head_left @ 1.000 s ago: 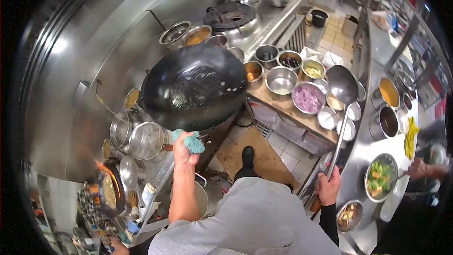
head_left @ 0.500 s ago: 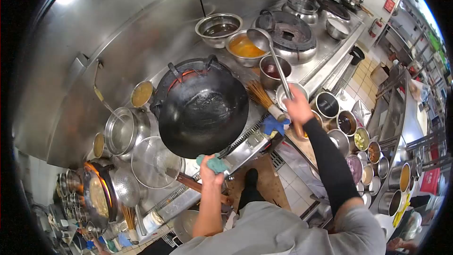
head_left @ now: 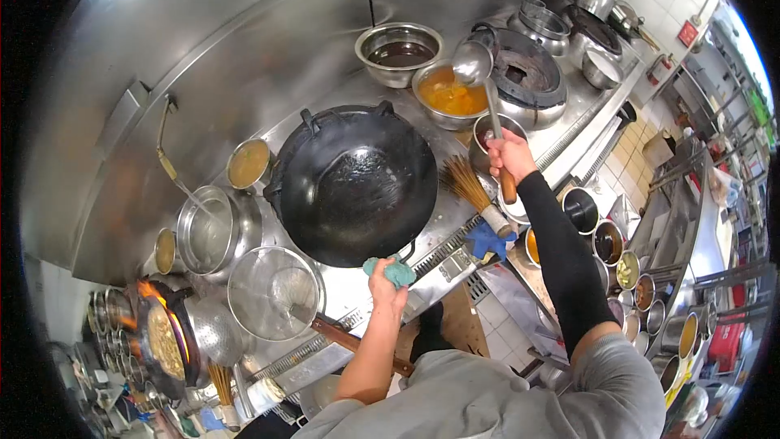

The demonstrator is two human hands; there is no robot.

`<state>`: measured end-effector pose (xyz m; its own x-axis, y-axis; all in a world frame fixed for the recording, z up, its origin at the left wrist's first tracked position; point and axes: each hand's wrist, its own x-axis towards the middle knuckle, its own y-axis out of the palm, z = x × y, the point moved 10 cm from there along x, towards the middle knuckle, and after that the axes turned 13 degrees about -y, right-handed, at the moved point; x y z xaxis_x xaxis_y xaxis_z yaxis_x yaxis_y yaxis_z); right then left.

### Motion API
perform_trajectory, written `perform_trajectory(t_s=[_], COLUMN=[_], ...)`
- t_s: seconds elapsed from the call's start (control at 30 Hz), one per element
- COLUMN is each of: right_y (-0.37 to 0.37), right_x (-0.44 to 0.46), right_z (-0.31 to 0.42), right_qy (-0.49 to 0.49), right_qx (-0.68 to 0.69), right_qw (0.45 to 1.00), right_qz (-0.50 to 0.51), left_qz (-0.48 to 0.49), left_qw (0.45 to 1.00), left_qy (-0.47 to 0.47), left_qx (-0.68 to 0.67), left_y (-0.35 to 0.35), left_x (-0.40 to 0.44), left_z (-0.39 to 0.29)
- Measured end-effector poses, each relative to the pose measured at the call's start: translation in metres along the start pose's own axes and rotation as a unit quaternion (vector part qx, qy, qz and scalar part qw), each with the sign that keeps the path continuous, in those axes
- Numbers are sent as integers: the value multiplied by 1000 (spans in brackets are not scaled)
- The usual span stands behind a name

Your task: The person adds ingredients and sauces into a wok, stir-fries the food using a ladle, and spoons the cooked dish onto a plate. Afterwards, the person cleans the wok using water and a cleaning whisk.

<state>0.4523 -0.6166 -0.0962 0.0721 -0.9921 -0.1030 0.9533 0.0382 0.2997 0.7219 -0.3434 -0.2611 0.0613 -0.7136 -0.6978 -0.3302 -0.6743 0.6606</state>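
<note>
A black wok rests on the burner, with a thin sheen on its bare bottom. My left hand is closed on a green cloth at the wok's near rim. In my right hand is the wooden handle of a ladle. The ladle's bowl is tilted over a steel bowl of orange liquid. Left of that stands a bowl of dark liquid. A pot is partly hidden behind my right hand.
A bamboo brush and blue cloth lie right of the wok. At left are a mesh strainer, a steel pot and a flaming pan. Ingredient pots, including a black one, stand at right. An empty burner is behind.
The wok has come down from its raised, tilted position onto the burner. My right hand has carried the ladle from the ingredient pots at right to the orange liquid, tipping its bowl there.
</note>
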Motion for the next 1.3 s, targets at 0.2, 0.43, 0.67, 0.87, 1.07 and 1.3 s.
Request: perform_trajectory(t_s=[0.2, 0.43, 0.67, 0.87, 1.07, 1.3], right_y=[28, 76, 46, -61, -174, -198], right_x=[-73, -137, -212, -374, -563, -663], right_z=[3, -26, -43, 27, 93, 131], right_qy=[8, -47, 104, 106, 9, -30], right_qx=[27, -161, 281, 404, 340, 353], right_qw=[996, 974, 931, 891, 938, 934], right_qz=[80, 150, 207, 179, 63, 39], left_qz=[-24, -37, 198, 335, 581, 451], left_qw=[999, 991, 863, 562, 239, 160], left_qy=[24, 19, -181, -510, -295, -274], left_qx=[21, 124, 427, 559, 720, 834], left_y=[-10, 4, 25, 11, -51, -170], left_x=[8, -50, -65, -179, -393, -468], left_z=[6, 25, 239, 515, 724, 808])
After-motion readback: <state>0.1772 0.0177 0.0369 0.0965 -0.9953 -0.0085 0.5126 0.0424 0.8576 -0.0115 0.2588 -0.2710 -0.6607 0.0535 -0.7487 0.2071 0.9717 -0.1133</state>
